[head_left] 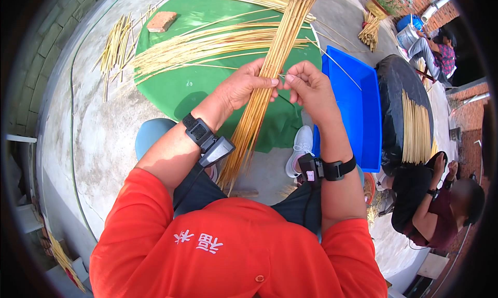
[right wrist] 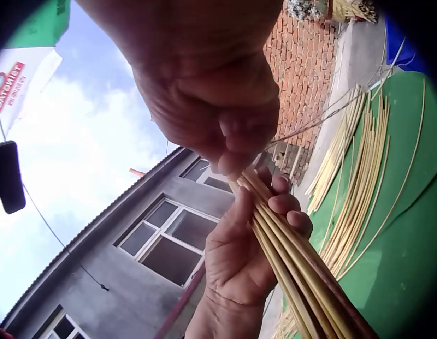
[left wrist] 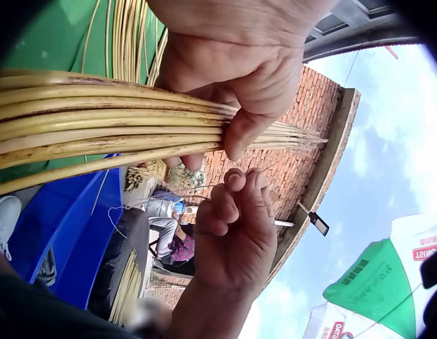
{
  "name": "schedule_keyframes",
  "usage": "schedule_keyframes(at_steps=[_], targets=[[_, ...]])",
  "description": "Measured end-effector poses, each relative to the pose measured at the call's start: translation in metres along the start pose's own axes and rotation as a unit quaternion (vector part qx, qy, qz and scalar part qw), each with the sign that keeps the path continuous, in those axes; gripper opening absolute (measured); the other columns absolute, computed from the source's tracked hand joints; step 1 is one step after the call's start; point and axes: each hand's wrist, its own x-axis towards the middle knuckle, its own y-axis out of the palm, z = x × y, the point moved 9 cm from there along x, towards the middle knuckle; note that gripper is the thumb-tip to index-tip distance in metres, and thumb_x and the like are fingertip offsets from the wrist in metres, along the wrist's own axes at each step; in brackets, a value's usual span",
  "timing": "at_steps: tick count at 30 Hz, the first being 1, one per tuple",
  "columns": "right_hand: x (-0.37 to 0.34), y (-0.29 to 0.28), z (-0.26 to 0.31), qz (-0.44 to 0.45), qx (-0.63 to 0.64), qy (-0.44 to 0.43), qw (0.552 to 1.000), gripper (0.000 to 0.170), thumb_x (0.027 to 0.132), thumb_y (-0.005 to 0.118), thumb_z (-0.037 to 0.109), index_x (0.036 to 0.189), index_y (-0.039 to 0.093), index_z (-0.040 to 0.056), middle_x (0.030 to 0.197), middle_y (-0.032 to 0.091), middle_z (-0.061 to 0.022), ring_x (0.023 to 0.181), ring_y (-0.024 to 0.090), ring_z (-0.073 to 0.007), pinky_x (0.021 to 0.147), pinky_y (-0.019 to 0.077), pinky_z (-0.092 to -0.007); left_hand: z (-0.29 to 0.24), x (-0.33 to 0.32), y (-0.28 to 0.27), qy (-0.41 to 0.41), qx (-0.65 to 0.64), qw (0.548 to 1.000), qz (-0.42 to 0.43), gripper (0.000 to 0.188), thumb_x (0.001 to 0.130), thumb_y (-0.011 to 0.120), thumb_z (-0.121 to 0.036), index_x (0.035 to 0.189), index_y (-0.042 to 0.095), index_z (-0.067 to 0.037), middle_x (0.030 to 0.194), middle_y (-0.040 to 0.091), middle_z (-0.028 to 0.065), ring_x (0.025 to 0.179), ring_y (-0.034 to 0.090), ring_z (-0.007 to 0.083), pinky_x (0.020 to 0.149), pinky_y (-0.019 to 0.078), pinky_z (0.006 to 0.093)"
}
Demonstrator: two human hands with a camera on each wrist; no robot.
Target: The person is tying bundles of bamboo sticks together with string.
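A long bundle of thin yellow-brown stalks point(head_left: 277, 54) stands tilted before the person. Their left hand point(head_left: 239, 86) grips it around the middle, the thumb lying across the front. Just right of it, the right hand point(head_left: 315, 93) has thumb and forefinger pressed together on a thin strand point(right wrist: 311, 127). In the left wrist view this right hand point(left wrist: 232, 229) is close under the bundle point(left wrist: 112, 123), its other fingers curled in. The right wrist view has the left hand point(right wrist: 239, 251) wrapped about the stalks, with the right fingertips overlapping their top.
More stalks point(head_left: 207, 46) lie spread over a round green-covered table point(head_left: 171, 98), beside a brick point(head_left: 161, 22). A blue tray point(head_left: 358, 116) sits at the right, next to a black-covered surface with stalks point(head_left: 415, 129). Two other people are seated farther right.
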Motion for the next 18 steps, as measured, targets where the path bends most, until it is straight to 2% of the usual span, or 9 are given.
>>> schedule_keyframes(at_steps=[1, 5, 10, 17, 18], targets=[[0.000, 0.001, -0.002, 0.002, 0.026, 0.022, 0.999, 0.004, 0.085, 0.055, 0.007, 0.086, 0.052, 0.0050, 0.069, 0.059, -0.0010, 0.052, 0.050, -0.0064, 0.044, 0.0375, -0.0194, 0.001, 0.001, -0.001, 0.000, 0.010, 1.000, 0.004, 0.029, 0.080, 0.062, -0.008, 0.106, 0.050, -0.005, 0.084, 0.060, 0.0063, 0.071, 0.058, 0.0138, 0.063, 0.0505, 0.0277], [0.003, -0.004, -0.008, -0.013, 0.070, 0.018, 0.997, 0.006, 0.086, 0.057, 0.010, 0.087, 0.054, 0.0051, 0.069, 0.059, -0.0011, 0.052, 0.051, -0.0063, 0.044, 0.0370, -0.0182, 0.001, 0.001, 0.004, 0.006, 0.025, 1.000, 0.004, 0.029, 0.080, 0.062, -0.008, 0.106, 0.050, -0.005, 0.082, 0.059, 0.0052, 0.070, 0.058, 0.0127, 0.061, 0.0499, 0.0262], [0.006, -0.001, -0.002, -0.038, 0.104, -0.037, 0.993, 0.005, 0.086, 0.056, 0.008, 0.086, 0.054, 0.0038, 0.070, 0.059, -0.0023, 0.052, 0.052, -0.0065, 0.044, 0.0381, -0.0182, 0.004, 0.005, 0.006, 0.033, 0.129, 0.991, -0.012, 0.024, 0.086, 0.056, -0.015, 0.107, 0.048, -0.005, 0.083, 0.055, 0.0016, 0.067, 0.053, 0.0077, 0.059, 0.0455, 0.0210], [0.011, -0.004, -0.010, -0.096, 0.123, -0.052, 0.986, 0.002, 0.085, 0.054, 0.004, 0.085, 0.053, 0.0031, 0.067, 0.058, -0.0031, 0.049, 0.051, -0.0060, 0.040, 0.0361, -0.0174, 0.009, 0.005, 0.017, 0.042, 0.178, 0.983, -0.028, 0.020, 0.088, 0.050, -0.015, 0.106, 0.044, -0.007, 0.081, 0.052, 0.0006, 0.064, 0.050, 0.0076, 0.057, 0.0432, 0.0207], [0.011, -0.004, -0.013, -0.095, 0.130, -0.046, 0.986, 0.002, 0.085, 0.054, 0.004, 0.085, 0.052, 0.0030, 0.067, 0.058, -0.0033, 0.049, 0.051, -0.0062, 0.041, 0.0369, -0.0175, 0.011, 0.006, 0.016, 0.045, 0.176, 0.983, -0.034, 0.017, 0.088, 0.050, -0.016, 0.101, 0.044, -0.007, 0.079, 0.053, 0.0010, 0.063, 0.050, 0.0073, 0.055, 0.0428, 0.0206]])
